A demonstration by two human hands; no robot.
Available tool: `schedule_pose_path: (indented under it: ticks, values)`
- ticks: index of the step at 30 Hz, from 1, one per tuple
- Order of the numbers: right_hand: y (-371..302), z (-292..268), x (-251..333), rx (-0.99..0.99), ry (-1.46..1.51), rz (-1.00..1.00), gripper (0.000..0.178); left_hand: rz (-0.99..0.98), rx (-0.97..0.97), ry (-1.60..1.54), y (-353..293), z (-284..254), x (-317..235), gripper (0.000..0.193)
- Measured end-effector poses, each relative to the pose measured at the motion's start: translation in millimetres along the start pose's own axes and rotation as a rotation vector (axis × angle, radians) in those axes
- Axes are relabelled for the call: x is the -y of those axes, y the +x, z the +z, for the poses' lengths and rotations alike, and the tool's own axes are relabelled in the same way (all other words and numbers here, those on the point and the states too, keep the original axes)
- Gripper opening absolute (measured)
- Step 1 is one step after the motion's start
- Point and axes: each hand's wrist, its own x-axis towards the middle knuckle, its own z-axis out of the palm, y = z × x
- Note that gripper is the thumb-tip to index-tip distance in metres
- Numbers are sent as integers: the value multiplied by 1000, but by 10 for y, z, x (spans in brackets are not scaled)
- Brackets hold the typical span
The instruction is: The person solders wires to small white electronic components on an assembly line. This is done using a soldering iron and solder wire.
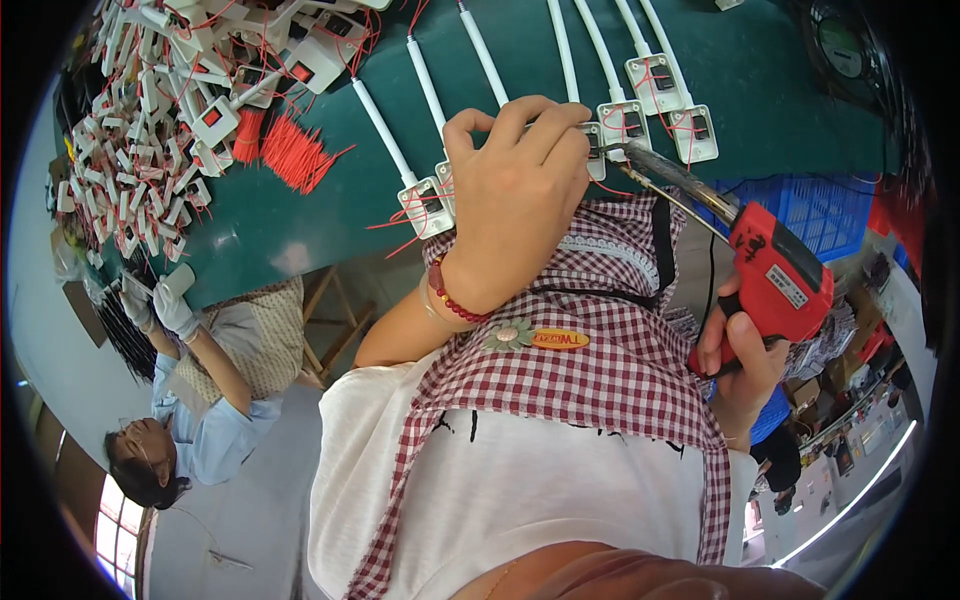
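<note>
My right hand (745, 365) is wrapped round the handle of a red soldering gun (785, 275). Its long metal barrel points up and left, and the tip meets a white switch housing (594, 165) at the table's near edge. My left hand (525, 185) bends over that housing with its fingers curled down; whatever the fingertips pinch is hidden beneath them. Right of the left hand lie more open white housings, each with a black switch and red wires, one of them in front (692, 134). To the left, another open housing (425, 208) trails red wires.
White tubes (380, 130) run from the housings across the green table (250, 225). A heap of white switch parts (135, 150) and a bundle of red wires (298, 152) lie at left. A gloved co-worker (215, 355) works there. A blue crate (825, 210) stands at right.
</note>
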Motion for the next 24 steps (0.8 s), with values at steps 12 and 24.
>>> schedule_pose_path:
  ticks: [12, 24]
  values:
    - [-5, -7, -21, -6, -16, 23, 30, 30, 76, -28, 34, -39, 5, 12]
    - [-22, -45, 31, 19, 55, 28, 27, 14, 97, -75, 37, -55, 12, 11]
